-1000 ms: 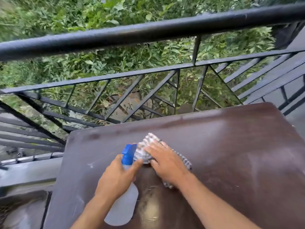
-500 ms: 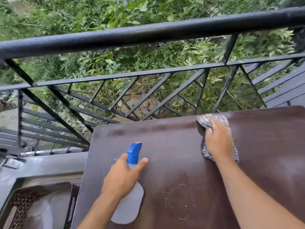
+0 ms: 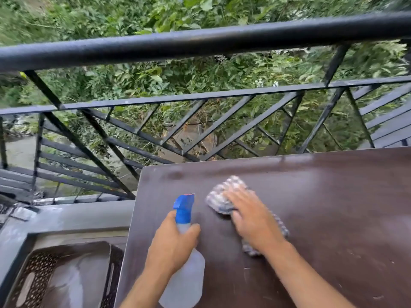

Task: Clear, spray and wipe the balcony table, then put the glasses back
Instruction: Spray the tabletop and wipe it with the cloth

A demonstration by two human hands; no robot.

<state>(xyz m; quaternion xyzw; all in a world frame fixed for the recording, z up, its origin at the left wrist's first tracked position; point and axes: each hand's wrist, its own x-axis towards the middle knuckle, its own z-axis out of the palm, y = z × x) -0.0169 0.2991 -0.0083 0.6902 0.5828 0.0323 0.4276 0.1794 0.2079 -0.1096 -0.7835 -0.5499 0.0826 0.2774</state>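
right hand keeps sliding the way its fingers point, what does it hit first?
The right hand points up-left over the cloth toward the table's far left corner. Nothing on the tabletop lies in that line; it would likely run off the edge toward the railing. The depth is unclear.

Dark brown table (image 3: 322, 218), glossy top with faint smears and a few pale specks toward 5 o'clock. Spray bottle (image 3: 185, 270) with a blue trigger head and cloudy clear body, gripped round the neck, nozzle aimed toward 12 o'clock, sitting near the table's 9 o'clock edge. Checked grey and white cloth (image 3: 224, 196), bunched up and pressed flat onto the top just at 3 o'clock of the bottle's head, a bit blurry.
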